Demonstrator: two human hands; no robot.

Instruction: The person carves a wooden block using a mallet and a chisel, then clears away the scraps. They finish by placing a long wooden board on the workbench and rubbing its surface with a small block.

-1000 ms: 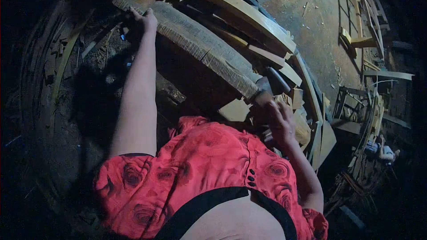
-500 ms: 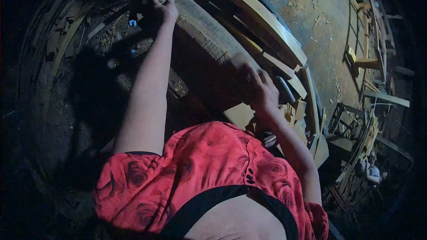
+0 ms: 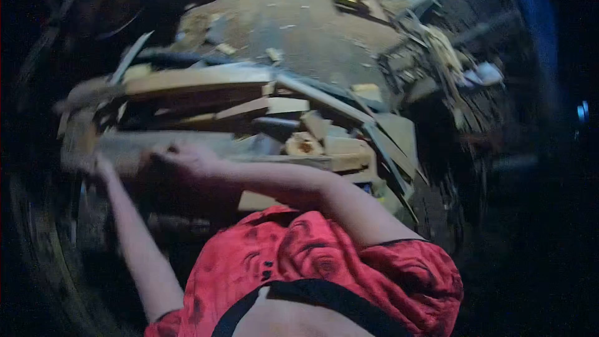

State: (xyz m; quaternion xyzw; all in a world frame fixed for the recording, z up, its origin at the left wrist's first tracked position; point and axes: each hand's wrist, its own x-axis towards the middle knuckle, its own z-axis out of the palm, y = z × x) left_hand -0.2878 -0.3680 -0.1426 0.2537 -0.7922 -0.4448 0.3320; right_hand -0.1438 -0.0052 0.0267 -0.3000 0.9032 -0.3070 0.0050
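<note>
A long, worn grey-brown wooden plank (image 3: 125, 143) lies across in front of me, on the near side of the wood pile. My left hand (image 3: 102, 167) is at its far left end, the fingers blurred but seeming to grip its near edge. Over the plank's middle is my right hand (image 3: 193, 159), its fingers curled together. A dark, smeared shape sits at those fingertips; what it is I cannot make out. Shadow hides the area below the plank's near edge.
Behind the plank is a pile of boards, with a long pale beam (image 3: 199, 78) on top. A round cut log end (image 3: 304, 145) and offcuts lie to the right. Wood chips dot the floor (image 3: 293, 0). More scrap wood (image 3: 443, 56) stands at the upper right.
My view has turned right, so the plank and pile now lie nearly level across it. My right hand has moved along the plank toward my left hand, which stays at the plank's end.
</note>
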